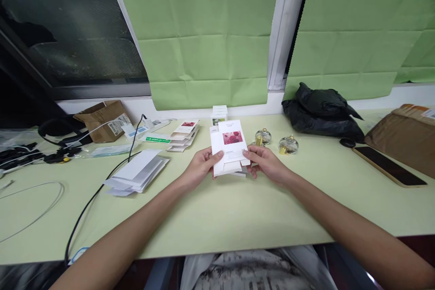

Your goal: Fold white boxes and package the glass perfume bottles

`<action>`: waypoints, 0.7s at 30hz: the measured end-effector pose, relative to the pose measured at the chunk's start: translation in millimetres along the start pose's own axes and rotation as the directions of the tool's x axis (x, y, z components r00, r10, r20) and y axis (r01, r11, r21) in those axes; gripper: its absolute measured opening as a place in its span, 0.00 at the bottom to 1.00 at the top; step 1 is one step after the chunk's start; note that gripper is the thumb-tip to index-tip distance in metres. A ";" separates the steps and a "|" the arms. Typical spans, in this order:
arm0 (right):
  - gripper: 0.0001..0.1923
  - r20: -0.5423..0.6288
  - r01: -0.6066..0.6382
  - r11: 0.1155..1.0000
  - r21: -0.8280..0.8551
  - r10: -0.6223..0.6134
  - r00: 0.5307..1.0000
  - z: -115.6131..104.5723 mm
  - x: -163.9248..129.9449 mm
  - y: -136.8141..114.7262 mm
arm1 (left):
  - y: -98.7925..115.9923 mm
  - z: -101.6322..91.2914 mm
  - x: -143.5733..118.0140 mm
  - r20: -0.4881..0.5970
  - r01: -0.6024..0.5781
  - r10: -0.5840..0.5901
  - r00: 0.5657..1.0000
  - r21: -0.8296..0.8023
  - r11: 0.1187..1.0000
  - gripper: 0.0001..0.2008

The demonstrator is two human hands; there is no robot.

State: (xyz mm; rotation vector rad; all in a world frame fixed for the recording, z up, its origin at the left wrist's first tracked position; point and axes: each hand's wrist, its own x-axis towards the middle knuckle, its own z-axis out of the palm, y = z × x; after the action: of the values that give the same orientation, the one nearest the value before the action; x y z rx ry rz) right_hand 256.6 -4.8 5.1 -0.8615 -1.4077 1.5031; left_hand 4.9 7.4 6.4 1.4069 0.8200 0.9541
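Head view: left hand [200, 166] and right hand [263, 161] both pinch a flat white cardboard carton with a pink rose picture [230, 146], held just above the pale green table [238, 208]. Two round glass bottles with gold caps [276, 141] stand near, behind the right hand.

Print under the rose picture on the white carton [230, 145] I held was too small to read, my fingertips hid behind its lower edge, the brown parcel [404, 136] ran off frame right, black cables [20, 154] were cut at left.
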 end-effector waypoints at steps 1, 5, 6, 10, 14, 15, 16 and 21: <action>0.22 -0.002 -0.002 1.000 0.003 0.002 1.000 0.2 -0.1 -0.2 | 0.0 0.1 -0.1 0.005 -0.001 0.001 1.000 0.000 1.000 0.23; 0.21 0.025 -0.044 0.999 0.000 0.044 0.999 -0.4 -0.8 -1.8 | 1.9 1.5 -0.9 0.004 -0.003 0.003 1.000 0.001 1.000 0.23; 0.21 0.033 -0.059 0.998 -0.006 0.059 0.998 -0.6 -0.9 -2.1 | 2.3 1.8 -1.0 0.000 -0.007 0.007 1.000 0.005 1.000 0.23; 0.20 0.045 -0.085 0.996 0.013 0.084 0.995 -1.1 -0.8 -1.5 | 2.4 1.9 -0.7 -0.012 -0.016 0.017 1.000 0.020 1.000 0.24; 0.18 0.025 -0.072 0.995 0.073 0.070 0.997 -0.4 -0.5 -0.7 | 0.7 0.9 -0.3 -0.015 -0.028 0.029 0.999 0.026 0.999 0.24; 0.18 0.022 -0.070 0.994 0.083 0.069 0.997 -0.3 -0.4 -0.7 | 0.2 0.5 -0.2 -0.014 -0.030 0.031 0.999 0.029 0.999 0.24; 0.18 0.021 -0.068 0.994 0.091 0.067 0.998 -0.2 -0.5 -0.6 | -0.5 -0.1 0.0 -0.012 -0.033 0.034 0.999 0.034 0.999 0.24; 0.19 0.015 -0.036 0.996 0.078 0.035 0.999 0.9 -0.5 1.0 | -2.5 -4.6 1.4 -0.017 -0.057 0.059 0.998 0.098 0.994 0.25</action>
State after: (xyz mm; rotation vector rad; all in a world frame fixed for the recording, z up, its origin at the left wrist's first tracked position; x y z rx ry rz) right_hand 255.8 -5.6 4.1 -0.8336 -1.3409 1.5829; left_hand 1.5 10.8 3.9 1.5146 0.8536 0.9850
